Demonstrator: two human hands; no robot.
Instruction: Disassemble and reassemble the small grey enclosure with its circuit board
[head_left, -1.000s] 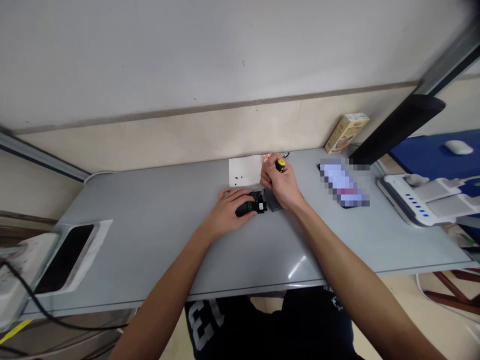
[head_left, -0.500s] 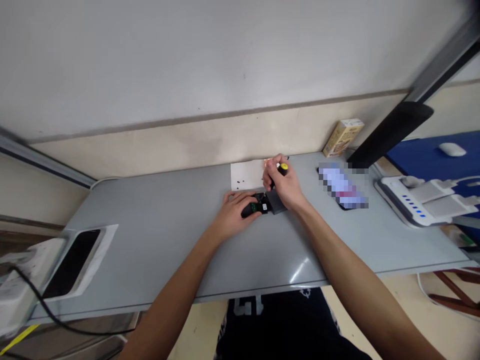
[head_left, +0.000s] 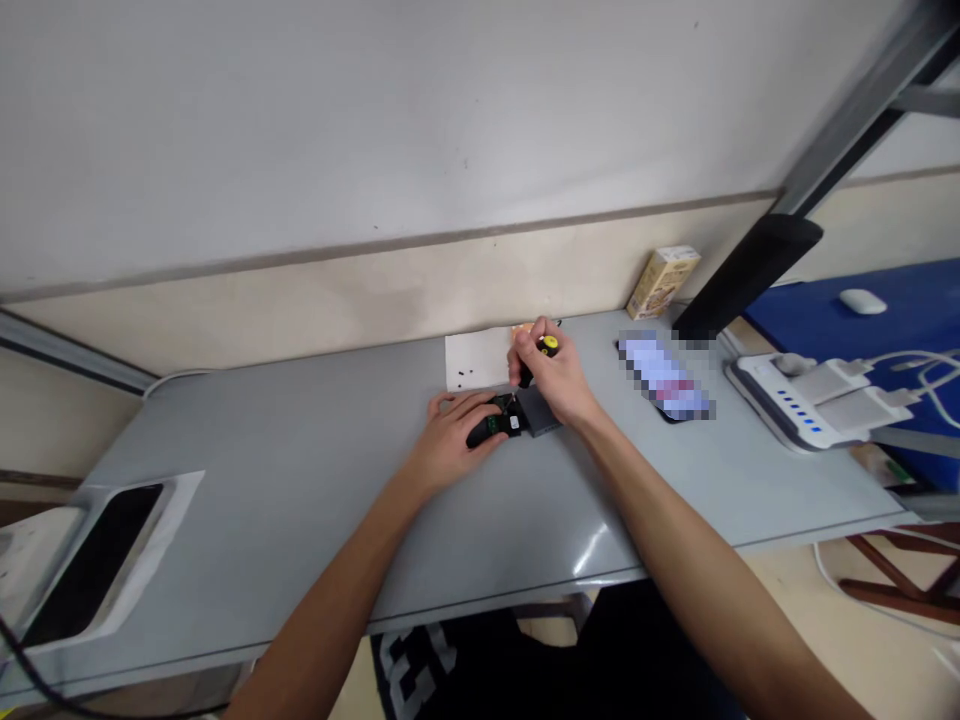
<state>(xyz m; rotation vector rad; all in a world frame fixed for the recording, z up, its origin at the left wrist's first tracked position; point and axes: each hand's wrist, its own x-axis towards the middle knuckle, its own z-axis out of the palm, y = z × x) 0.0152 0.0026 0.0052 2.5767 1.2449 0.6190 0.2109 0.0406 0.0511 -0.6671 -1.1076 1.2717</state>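
Note:
My left hand [head_left: 450,445] is closed round an opened black device, shaped like a computer mouse [head_left: 480,430], and steadies it on the desk. A green circuit board shows inside it. In my right hand [head_left: 551,370] is a screwdriver [head_left: 551,345] with a black handle and a yellow end cap, its tip pointing down at the device. The fingers hide much of the shaft, and where exactly the tip rests is too small to tell. Against the device's right side lies a dark grey box [head_left: 537,414], partly under my right wrist. White paper [head_left: 480,358] behind carries several tiny black screws [head_left: 461,374].
On the right lie a phone with a blurred screen [head_left: 664,375] and a white power strip [head_left: 799,405] with chargers. A drink carton [head_left: 662,282] and a black cylinder [head_left: 750,275] stand behind. A dark phone [head_left: 97,560] lies at the left. The wall bounds the desk's back.
The camera view has turned, so everything on the desk sits further left. Both hands keep the same hold on the mouse-shaped device and the screwdriver.

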